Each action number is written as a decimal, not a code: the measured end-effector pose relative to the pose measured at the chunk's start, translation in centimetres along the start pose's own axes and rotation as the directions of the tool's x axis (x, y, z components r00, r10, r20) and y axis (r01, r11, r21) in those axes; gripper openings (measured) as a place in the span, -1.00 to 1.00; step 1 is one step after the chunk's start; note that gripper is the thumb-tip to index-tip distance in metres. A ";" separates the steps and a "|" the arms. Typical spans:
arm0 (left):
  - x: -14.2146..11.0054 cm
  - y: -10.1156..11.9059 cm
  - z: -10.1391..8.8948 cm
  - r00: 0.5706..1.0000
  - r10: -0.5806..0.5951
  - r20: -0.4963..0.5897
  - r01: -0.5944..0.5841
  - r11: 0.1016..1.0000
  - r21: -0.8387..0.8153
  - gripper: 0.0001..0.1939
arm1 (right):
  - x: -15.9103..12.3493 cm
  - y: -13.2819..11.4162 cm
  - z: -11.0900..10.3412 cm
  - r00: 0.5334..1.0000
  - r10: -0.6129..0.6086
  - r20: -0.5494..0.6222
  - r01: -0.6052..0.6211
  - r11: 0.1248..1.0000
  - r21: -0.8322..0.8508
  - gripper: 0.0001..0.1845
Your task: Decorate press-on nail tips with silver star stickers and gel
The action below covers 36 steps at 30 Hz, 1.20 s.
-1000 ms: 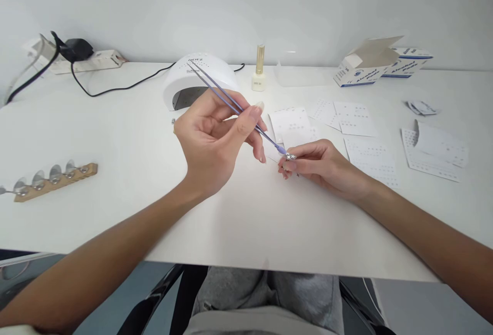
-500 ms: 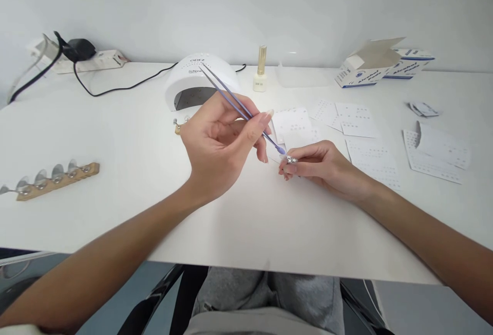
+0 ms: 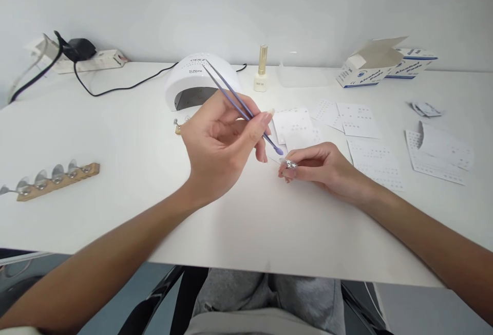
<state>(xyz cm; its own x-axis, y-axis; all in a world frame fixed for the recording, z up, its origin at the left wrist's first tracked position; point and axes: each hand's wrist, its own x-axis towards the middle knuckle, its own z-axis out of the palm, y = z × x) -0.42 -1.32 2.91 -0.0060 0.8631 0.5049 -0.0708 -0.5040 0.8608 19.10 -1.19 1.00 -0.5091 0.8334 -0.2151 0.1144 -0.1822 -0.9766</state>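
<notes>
My left hand is closed round a pair of purple tweezers, with the two pointed tips up and the spatula-like end down. That flat end hangs just above and left of a press-on nail, apart from it. The nail is grey with white stars. Between thumb and fingers, my right hand pinches the nail over the table; what it is mounted on is mostly hidden. Sticker sheets lie behind both hands.
A white nail lamp and a polish bottle stand at the back. A wooden stand with several clear nail tips is at left. An open alcohol pad box and more sheets lie at right.
The flat end of the tweezers has come slightly away from the nail, to the left. The nail has tilted a little, so its star pattern shows more. Both hands keep their holds.
</notes>
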 end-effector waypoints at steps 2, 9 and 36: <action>0.1 0.1 0.0 1.000 -0.022 -0.008 0.022 0.999 -0.025 -0.86 | 0.0 0.0 0.1 1.000 -0.012 -0.005 0.012 1.000 -0.014 -0.95; 0.0 0.5 0.1 0.996 -0.038 0.080 0.040 0.999 -0.025 -0.89 | 0.1 0.9 0.2 0.997 -0.082 -0.001 0.082 0.996 -0.026 -0.92; 0.8 -0.4 -0.6 0.982 -0.182 0.054 0.175 0.977 0.120 -0.83 | 0.2 1.5 0.4 0.982 -0.182 -0.042 0.178 0.980 -0.086 -0.87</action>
<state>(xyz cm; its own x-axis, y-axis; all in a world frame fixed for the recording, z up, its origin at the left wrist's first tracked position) -1.04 -0.39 2.95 0.0612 0.9376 0.3422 0.0499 -0.3453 0.9372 18.87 -1.52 -0.53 -0.4856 0.8735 -0.0339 0.0954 0.0145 -0.9953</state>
